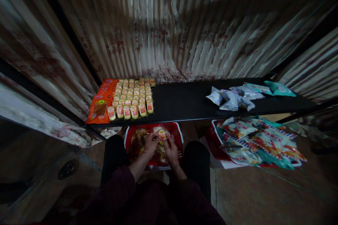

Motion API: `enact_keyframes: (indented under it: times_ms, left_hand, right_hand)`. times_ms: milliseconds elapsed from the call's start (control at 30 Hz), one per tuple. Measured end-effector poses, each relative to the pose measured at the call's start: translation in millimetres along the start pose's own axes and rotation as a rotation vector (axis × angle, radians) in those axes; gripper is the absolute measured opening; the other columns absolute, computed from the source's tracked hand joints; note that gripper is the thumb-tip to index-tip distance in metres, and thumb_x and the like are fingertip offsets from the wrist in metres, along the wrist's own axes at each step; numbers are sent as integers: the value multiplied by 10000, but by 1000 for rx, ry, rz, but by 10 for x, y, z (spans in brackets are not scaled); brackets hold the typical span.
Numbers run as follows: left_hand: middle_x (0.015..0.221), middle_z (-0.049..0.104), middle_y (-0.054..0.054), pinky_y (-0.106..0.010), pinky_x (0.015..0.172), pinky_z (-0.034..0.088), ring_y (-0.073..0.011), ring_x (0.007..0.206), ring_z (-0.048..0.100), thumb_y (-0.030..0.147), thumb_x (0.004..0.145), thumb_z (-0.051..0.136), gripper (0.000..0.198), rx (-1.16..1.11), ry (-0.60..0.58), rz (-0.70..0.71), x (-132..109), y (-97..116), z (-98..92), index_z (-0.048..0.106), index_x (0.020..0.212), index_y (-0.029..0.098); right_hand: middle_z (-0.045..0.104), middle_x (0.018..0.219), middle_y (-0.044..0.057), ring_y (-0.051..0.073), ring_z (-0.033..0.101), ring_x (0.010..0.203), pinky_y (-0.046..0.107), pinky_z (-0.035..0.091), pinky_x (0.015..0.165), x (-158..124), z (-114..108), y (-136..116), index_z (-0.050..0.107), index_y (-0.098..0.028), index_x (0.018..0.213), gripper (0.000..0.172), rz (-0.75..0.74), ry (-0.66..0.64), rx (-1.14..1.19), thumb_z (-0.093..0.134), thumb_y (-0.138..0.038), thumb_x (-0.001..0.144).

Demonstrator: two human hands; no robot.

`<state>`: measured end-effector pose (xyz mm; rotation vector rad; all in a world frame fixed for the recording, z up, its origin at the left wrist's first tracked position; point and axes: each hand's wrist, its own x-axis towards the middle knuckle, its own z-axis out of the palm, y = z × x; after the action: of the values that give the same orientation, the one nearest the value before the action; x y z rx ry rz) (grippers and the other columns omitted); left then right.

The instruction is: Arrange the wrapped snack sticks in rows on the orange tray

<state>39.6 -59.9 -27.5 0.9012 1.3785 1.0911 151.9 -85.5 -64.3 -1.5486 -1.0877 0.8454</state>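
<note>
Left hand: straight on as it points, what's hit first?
The left hand would first meet the small wrapped snack it seems to touch; beyond, perhaps the far rim of the red basket, depth unclear.

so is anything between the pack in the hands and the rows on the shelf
In this view, the basket's far rim and shelf's front edge cross the way from the pack to the rows; nothing else visible does.
</note>
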Motion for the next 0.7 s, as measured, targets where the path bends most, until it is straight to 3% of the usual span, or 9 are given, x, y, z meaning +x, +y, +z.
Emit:
enact_keyframes:
  times_ms: [167,367,533,700]
  left_hand:
    - [763,630,-7,-251,770,437,-132,757,582,187,721,629,50,38,9,167,71,186,124,580,710,190]
    - [744,625,-6,-252,728,436,-134,723,572,214,759,590,38,93,-8,231,156,467,200,583,732,189]
    - [760,634,-8,-249,754,439,-140,756,580,186,769,575,20,127,8,261,208,678,216,589,755,191]
    - [874,670,-32,-280,848,441,-158,849,599,97,775,511,160,185,28,297,283,823,230,619,835,199]
  right_hand:
    - [640,1209,138,271,581,1135,452,419,1006,110,-78,-277,633,-170,1159,516,-75,40,-44,480,-535,827]
    - [569,1307,144,263,536,1192,442,397,1026,266,-105,-600,538,-158,1276,531,-171,13,-52,486,-463,845]
    - [650,1156,135,243,619,1056,410,465,943,421,-44,-701,454,-158,1318,575,-135,18,4,510,-455,829]
    - [660,1144,119,240,626,1038,393,483,913,634,16,-769,510,-179,1250,502,-153,29,-13,509,-452,829]
